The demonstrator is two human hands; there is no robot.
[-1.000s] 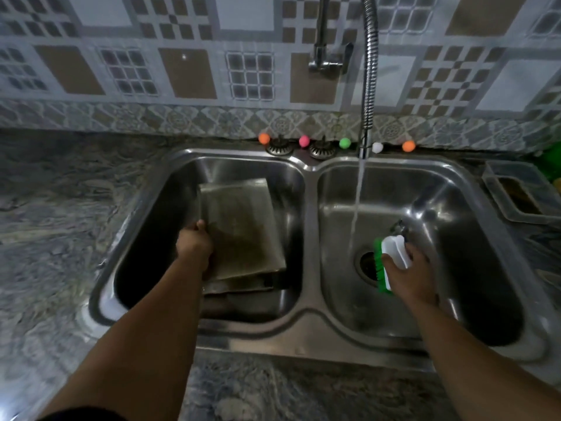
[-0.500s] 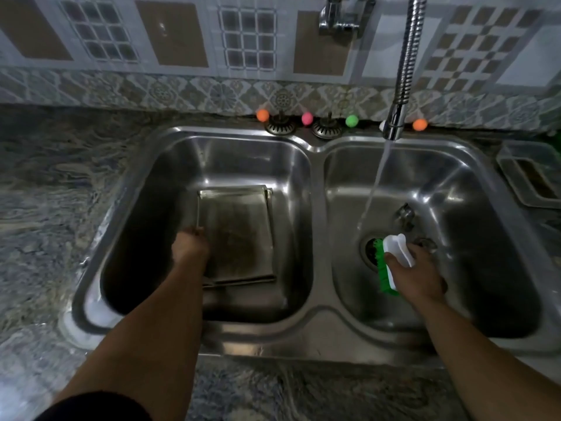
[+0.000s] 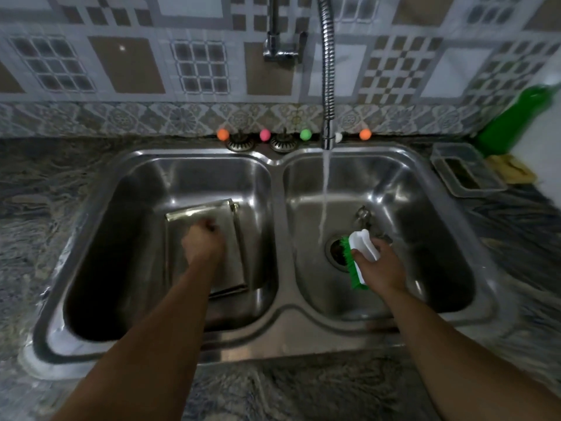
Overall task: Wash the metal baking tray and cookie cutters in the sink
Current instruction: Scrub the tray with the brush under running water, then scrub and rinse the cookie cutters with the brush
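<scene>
The marbled worktop (image 3: 45, 214) spreads out to either side of both hands, and sunk into it is a steel double sink (image 3: 279, 332), one basin under each hand. Behind the hands a patterned tile wall (image 3: 127, 65) rises, with a bendy tap hose (image 3: 327, 71) hanging above the right hand and pouring a thin stream of water (image 3: 324, 192) into the right basin, just left of that hand. The metal baking tray (image 3: 233, 259) lies in the left basin, tipped a little, directly beneath the left hand (image 3: 202, 244). That hand is blurred; its fingers look curled over the tray's surface, though I cannot tell whether it grips the tray or only presses on it. A green bottle (image 3: 513, 123) stands far off beyond the right hand, with a clear plastic box (image 3: 464, 174) just in front of it. The right hand (image 3: 381, 265) is clasped round a scrubbing brush (image 3: 359, 253), white back up and green bristles facing left, held over the drain (image 3: 335, 250). Small coloured balls (image 3: 223, 134) sit in a row along the back rim of the sink.
</scene>
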